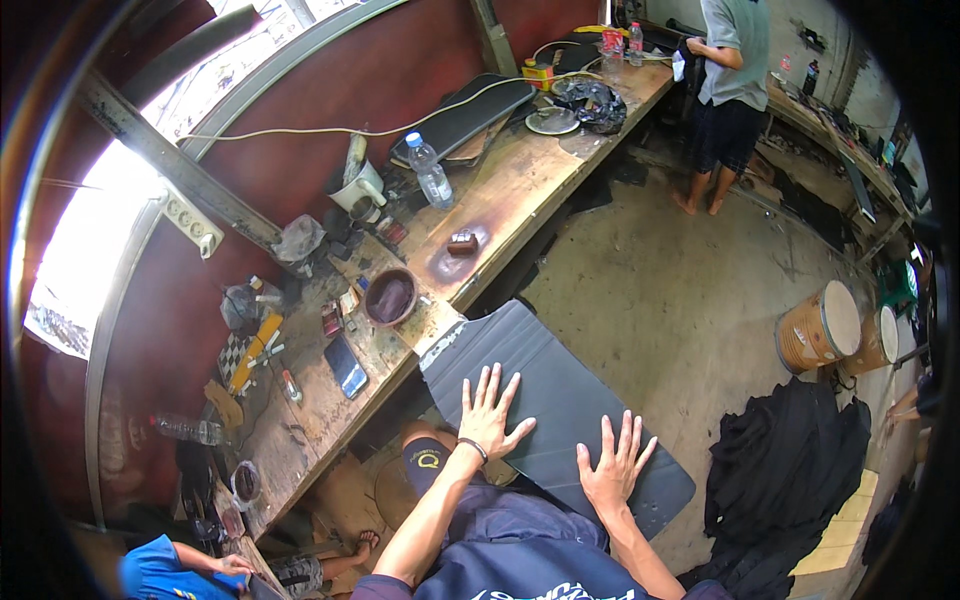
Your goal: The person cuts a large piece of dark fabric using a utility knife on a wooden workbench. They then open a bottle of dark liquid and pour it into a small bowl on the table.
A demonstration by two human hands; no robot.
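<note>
Across my lap lies a dark grey board [545, 375], its far left corner by the edge of the wooden workbench [510, 230]. My left hand [492, 415] rests flat on the board, fingers spread, a dark band around its wrist. Farther right, my right hand [612, 465] also lies on it, palm down with fingers apart. Neither hand holds anything. Nearest to the board on the bench is a brown bowl [391, 297] with dark stuff inside. A phone [345, 367] lies closer to me on the bench.
A water bottle [428, 172] and a white mug [358, 188] stand farther along the bench. Black cloth [785, 480] is heaped on the floor at right, below two drums [818, 325]. One person [735, 80] stands at the back; another [165, 570] sits at lower left.
</note>
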